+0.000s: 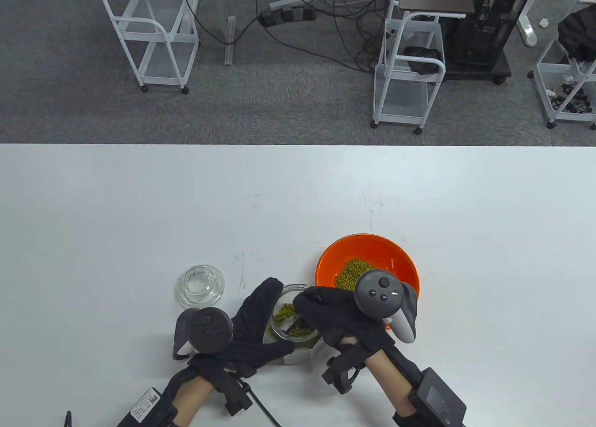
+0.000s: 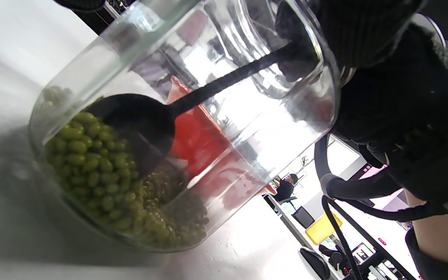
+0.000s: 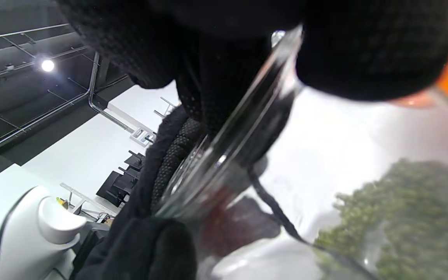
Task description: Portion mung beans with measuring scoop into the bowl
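A glass jar (image 1: 298, 355) of green mung beans (image 2: 91, 163) stands tilted near the table's front edge. My left hand (image 1: 253, 322) grips the jar's left side, fingers curled round the glass. My right hand (image 1: 326, 310) sits over the jar's mouth and pinches the handle of a black measuring scoop (image 2: 134, 120). The scoop's cup is inside the jar, lying against the beans. Right behind the jar is the orange bowl (image 1: 391, 259), with a small heap of mung beans (image 1: 351, 273) in it. In the right wrist view the jar rim (image 3: 243, 128) runs between my gloved fingers (image 3: 364, 50).
A round glass lid (image 1: 200, 285) lies on the white table (image 1: 139, 213), left of the jar. Beyond the table's far edge there are white wire carts (image 1: 153, 31) and cables on grey carpet.
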`<action>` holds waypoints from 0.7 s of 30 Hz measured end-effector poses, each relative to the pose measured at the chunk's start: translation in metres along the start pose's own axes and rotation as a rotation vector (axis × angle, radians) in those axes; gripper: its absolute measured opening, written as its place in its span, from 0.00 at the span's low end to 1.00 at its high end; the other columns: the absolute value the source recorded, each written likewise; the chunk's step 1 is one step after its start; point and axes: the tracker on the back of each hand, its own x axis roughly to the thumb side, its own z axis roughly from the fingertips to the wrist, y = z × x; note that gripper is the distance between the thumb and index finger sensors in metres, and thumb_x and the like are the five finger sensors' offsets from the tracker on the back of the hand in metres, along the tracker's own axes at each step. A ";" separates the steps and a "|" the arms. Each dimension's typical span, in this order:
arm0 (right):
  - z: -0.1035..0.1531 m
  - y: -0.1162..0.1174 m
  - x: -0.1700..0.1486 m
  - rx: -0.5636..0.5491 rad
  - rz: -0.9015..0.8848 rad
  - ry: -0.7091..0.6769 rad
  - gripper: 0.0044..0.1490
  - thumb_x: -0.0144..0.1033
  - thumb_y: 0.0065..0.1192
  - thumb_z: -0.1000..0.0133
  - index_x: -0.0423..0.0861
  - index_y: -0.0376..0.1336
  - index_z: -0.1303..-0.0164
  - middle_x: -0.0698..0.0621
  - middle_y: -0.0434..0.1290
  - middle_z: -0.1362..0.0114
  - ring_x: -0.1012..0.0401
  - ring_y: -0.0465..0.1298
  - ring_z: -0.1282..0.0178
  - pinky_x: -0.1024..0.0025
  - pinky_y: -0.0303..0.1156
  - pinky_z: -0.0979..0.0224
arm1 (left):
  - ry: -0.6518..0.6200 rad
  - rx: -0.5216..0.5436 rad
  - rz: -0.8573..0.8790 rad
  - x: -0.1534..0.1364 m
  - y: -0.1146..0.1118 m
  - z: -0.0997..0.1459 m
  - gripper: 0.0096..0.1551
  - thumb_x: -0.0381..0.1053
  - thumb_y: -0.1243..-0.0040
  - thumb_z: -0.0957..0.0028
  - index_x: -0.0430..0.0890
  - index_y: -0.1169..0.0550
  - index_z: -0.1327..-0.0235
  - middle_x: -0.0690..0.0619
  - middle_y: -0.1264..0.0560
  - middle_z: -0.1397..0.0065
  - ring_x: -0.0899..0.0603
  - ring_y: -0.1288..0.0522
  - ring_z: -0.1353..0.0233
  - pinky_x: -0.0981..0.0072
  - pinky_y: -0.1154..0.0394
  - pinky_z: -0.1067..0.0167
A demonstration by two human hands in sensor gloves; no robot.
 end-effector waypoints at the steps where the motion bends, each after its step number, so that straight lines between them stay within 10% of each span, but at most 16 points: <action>1: 0.000 0.000 -0.001 0.015 -0.010 0.008 0.26 0.46 0.69 0.44 0.38 0.78 0.48 0.39 0.86 0.58 0.66 0.77 0.89 0.65 0.84 0.71 | 0.000 0.000 0.000 0.000 0.000 0.000 0.68 0.71 0.38 0.47 0.47 0.63 0.13 0.34 0.59 0.10 0.24 0.49 0.13 0.19 0.45 0.27; 21: -0.001 -0.019 -0.031 -0.087 -0.368 0.136 0.26 0.46 0.64 0.41 0.38 0.77 0.49 0.39 0.85 0.61 0.67 0.77 0.89 0.65 0.85 0.71 | 0.001 0.000 0.000 0.000 0.000 -0.001 0.68 0.71 0.38 0.47 0.47 0.63 0.13 0.34 0.59 0.10 0.24 0.49 0.14 0.19 0.45 0.28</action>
